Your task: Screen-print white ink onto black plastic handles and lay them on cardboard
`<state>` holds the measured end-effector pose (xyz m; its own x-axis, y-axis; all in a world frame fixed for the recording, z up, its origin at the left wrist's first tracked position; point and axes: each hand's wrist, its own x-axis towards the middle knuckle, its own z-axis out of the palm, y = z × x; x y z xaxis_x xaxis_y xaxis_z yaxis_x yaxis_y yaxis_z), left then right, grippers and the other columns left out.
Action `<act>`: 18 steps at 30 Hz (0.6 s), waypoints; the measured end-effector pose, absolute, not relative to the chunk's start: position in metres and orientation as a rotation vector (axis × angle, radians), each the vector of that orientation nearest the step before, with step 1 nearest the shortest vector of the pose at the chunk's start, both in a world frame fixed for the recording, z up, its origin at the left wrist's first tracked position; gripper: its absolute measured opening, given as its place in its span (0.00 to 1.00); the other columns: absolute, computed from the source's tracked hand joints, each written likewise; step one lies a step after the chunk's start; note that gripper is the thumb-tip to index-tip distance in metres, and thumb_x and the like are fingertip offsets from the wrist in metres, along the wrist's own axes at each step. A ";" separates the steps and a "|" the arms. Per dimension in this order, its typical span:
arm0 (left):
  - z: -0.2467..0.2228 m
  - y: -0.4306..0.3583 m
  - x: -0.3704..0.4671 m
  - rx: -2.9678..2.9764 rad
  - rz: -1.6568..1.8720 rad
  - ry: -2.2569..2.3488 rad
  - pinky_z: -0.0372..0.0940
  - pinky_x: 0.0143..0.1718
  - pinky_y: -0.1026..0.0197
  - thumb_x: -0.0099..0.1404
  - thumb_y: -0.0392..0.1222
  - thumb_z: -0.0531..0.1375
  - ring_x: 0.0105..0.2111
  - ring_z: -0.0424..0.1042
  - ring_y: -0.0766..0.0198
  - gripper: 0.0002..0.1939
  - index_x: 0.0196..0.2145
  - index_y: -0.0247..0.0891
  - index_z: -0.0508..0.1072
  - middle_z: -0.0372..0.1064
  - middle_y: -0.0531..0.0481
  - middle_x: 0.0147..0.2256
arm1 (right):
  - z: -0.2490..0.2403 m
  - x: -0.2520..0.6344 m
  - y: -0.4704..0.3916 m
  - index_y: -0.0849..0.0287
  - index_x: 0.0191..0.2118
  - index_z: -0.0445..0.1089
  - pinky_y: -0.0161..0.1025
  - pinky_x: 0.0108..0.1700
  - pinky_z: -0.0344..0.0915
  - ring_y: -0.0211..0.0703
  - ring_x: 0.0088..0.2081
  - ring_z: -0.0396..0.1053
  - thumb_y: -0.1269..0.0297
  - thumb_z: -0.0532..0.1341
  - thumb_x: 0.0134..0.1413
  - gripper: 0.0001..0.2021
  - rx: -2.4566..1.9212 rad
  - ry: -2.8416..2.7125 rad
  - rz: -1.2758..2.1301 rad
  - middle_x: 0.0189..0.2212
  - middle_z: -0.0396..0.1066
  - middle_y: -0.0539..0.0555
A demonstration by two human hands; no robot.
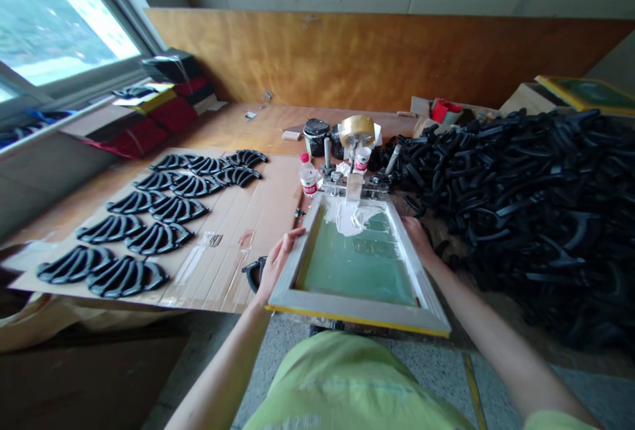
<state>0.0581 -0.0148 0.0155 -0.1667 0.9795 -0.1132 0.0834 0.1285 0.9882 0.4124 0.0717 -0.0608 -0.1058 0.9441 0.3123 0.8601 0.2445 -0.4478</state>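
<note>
A screen-printing frame (360, 301) with green mesh sits in front of me, white paste smeared over its far end. On its left side rail my left hand (280, 259) is closed, fingertips on the rail. A curved black part (254, 274) shows just left of that hand; whether the hand touches it is unclear. My right hand (417, 237) is at the right rail, its fingers partly hidden by the frame. A pale squeegee-like blade (354, 188) stands at the far end, before a metal clamp (337, 182).
Left, rows of ribbed black parts (166, 210) lie on a cardboard sheet (238, 218). A large heap of black parts (536, 212) fills the right. Behind the frame stand a red-capped bottle (308, 177), a tub (316, 137) and a tape roll (357, 130).
</note>
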 end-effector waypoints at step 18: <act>-0.083 -0.028 0.054 0.966 0.962 1.466 0.64 0.30 0.64 0.56 0.57 0.62 0.29 0.70 0.63 0.36 0.59 0.40 0.65 0.71 0.51 0.30 | -0.021 0.315 0.083 0.61 0.38 0.70 0.38 0.43 0.60 0.46 0.42 0.67 0.79 0.54 0.50 0.12 -1.208 -2.727 0.226 0.36 0.73 0.57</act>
<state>0.0539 -0.0280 -0.0832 -0.0876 0.9375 -0.3367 0.0643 0.3426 0.9373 0.3153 0.0825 -0.0210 -0.6644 0.7436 0.0756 0.7210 0.6642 -0.1972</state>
